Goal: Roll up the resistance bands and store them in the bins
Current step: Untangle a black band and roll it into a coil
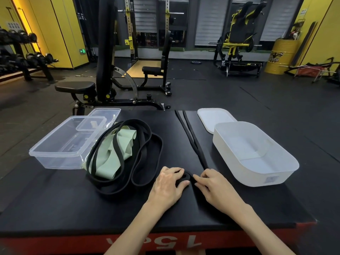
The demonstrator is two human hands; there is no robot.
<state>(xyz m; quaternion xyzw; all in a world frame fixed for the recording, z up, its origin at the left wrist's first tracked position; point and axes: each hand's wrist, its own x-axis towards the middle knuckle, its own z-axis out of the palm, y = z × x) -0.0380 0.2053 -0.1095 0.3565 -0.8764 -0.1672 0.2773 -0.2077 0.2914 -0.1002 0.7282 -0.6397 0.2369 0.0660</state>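
The left hand (168, 183) is curled around a small coil (185, 176), the rolled start of a black band (191, 137), near the middle of the pad's (73, 199) near edge. The right hand (213, 184) sits just beside it, fingertips bent down onto the strap where it leaves the coil; I cannot tell whether they pinch it or only press it.

What matters for the next turn is the band's long axis. The unrolled length runs straight away from the hands to the pad's far edge, leaning slightly left, so the coil most likely has to travel forward along that line. The left hand is the nearer one and carries the roll, while the right seems to guide the strap.

The white bin (230, 124) stands open toward the right edge and the clear bin (55, 159) toward the left edge. A pile of black bands (147, 162) and a green band (114, 150) lie loose beside the clear bin
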